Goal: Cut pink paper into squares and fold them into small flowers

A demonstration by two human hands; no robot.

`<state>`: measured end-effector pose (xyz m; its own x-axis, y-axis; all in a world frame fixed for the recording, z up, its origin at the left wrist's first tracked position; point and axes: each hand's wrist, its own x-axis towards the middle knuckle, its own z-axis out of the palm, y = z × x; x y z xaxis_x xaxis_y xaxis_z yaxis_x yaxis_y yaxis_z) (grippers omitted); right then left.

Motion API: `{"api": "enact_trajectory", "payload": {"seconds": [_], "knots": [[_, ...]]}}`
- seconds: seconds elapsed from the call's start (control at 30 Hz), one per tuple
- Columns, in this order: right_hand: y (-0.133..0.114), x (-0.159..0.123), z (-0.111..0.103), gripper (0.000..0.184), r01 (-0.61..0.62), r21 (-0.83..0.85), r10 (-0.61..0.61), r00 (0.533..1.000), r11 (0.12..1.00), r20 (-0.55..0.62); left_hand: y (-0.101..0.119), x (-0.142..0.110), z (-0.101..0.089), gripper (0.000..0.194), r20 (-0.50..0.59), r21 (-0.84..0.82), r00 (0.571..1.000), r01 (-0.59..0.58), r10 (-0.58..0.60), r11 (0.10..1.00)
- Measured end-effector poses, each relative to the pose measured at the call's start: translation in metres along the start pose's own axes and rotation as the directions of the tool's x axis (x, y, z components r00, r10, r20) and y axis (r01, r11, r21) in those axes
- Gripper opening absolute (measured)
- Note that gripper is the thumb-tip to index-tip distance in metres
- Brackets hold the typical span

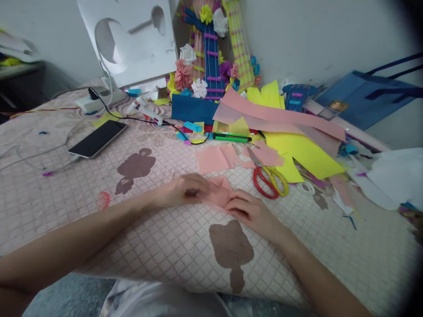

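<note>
Between my hands is a small piece of pink paper [216, 193], partly folded, low over the patterned tablecloth. Fingers of my left hand [185, 189] are curled and pinch its left edge. On its right edge, my right hand [251, 209] grips with bent fingers; the fingertips partly hide the corner. Just beyond lie pink paper squares [214, 159] and a torn pink scrap [266, 154]. Scissors [271, 180] with one red and one yellow handle loop rest to the right of them, blades pointing away from me.
A phone [98, 138] on a cable lies at left, near a white glue gun [145, 110] and power strip [99, 100]. Behind are a green cutter [232, 137], yellow paper [304, 152], pink strips [280, 116], decorated paper guitars [213, 61] and a blue bag [366, 97].
</note>
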<state>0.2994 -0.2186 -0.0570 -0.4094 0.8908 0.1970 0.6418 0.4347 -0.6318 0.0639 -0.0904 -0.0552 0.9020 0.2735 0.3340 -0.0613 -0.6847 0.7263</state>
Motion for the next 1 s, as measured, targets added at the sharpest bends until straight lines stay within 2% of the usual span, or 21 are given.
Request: {"api": "enact_trajectory", "payload": {"seconds": [0.13,0.27,0.43,0.57,0.7,0.9,1.0], "knots": [[0.0,0.002,-0.002,0.014,-0.041,0.033,0.042,0.999,0.999,-0.026,-0.002,0.002,-0.009,0.01,0.027,-0.008,1.0,-0.007,0.007,1.0],[-0.003,0.004,0.001,0.015,-0.089,0.064,0.093,0.994,0.994,-0.055,-0.001,0.006,-0.007,0.007,0.037,-0.051,0.999,-0.021,0.023,0.998],[-0.008,0.01,0.001,0.016,-0.145,0.075,0.149,0.987,0.987,-0.053,0.002,0.009,-0.002,0.01,0.031,-0.086,0.998,0.06,-0.058,0.994],[-0.009,0.017,-0.002,0.016,-0.096,0.071,0.096,0.995,0.993,0.013,0.006,0.009,-0.002,0.009,0.065,-0.022,0.995,0.071,-0.07,0.997],[-0.006,0.018,-0.003,0.015,-0.025,0.125,0.013,0.995,0.992,0.098,0.005,0.006,-0.006,0.009,0.124,-0.074,0.992,0.037,-0.027,0.997],[-0.003,0.014,-0.008,0.013,-0.076,0.166,0.058,0.993,0.983,0.105,0.0,0.003,-0.01,0.011,0.154,-0.099,0.988,0.043,-0.028,0.994],[-0.006,0.016,-0.005,0.01,-0.123,0.154,0.114,0.991,0.98,0.065,0.003,0.006,-0.007,0.013,0.143,-0.108,0.988,0.071,-0.055,0.992]]}}
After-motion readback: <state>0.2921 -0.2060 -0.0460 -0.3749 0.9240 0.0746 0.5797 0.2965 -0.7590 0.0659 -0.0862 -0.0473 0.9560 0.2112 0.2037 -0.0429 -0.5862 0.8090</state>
